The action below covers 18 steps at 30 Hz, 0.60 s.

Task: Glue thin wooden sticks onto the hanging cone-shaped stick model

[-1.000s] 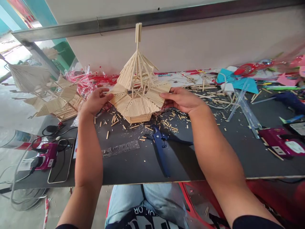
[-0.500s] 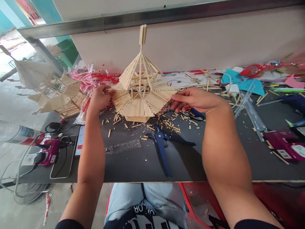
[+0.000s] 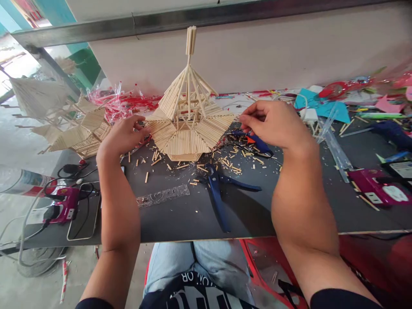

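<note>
1. Pavilion model of thin wooden sticks [image 3: 186, 142]: stood upright on the dark tabletop [image 3: 180, 223], between both hands.
2. Finial of bundled sticks [image 3: 191, 40]: carried on one slender stem; could probably be snapped or tilted if the roof were knocked.
3. Left hand [image 3: 124, 135]: fingers loosely curled at the left eave corner; whether the edge is pinched or merely brushed cannot be told.
4. Right hand [image 3: 273, 124]: fingers bent, thumb and forefinger drawn near each other just beside the right eave tip; anything held between them cannot be made out. Eave sticks might be loosened by an uneven pull.
5. Stick offcuts [image 3: 228, 165]: scattered around the base; the model could be rocked if set upon them.
6. Blue-handled cutter [image 3: 217, 199]: laid in front, apart from both hands.
</note>
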Tool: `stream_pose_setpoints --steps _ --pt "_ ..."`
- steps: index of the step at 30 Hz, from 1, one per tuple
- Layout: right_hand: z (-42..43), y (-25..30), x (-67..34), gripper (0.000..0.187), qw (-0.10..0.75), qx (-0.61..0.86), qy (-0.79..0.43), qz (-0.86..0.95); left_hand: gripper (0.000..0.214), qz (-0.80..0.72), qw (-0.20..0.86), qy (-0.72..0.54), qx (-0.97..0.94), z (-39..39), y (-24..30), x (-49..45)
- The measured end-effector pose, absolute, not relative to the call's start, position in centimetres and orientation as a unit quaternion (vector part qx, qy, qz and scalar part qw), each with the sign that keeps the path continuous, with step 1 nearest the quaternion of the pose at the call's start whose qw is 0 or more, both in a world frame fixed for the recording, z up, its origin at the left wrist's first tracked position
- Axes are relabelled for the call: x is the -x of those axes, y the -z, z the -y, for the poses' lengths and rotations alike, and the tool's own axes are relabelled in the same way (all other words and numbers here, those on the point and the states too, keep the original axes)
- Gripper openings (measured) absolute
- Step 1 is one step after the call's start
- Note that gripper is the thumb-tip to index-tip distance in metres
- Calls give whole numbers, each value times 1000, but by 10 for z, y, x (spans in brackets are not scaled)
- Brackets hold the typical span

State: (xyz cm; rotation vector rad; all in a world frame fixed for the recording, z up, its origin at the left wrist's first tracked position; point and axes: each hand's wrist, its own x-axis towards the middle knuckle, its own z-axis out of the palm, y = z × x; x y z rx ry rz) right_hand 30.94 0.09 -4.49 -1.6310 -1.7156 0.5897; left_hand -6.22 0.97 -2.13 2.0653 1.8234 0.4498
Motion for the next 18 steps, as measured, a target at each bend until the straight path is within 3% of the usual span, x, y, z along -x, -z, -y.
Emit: stream_pose_setpoints --steps 4,11,14,18 --pt "6 43 -305 11 336 599 -248 684 57 -668 171 -140 -711 -5 17 61" --pt "0 48 -321 24 186 642 -200 717 34 -608 218 -65 -761 -5 14 55" --pt "-5 51 -322 24 192 641 -237 705 30 -598 223 -84 -765 -8 16 55" --pt "-10 54 -321 24 223 630 -264 696 30 -614 317 -110 -714 -8 17 67"
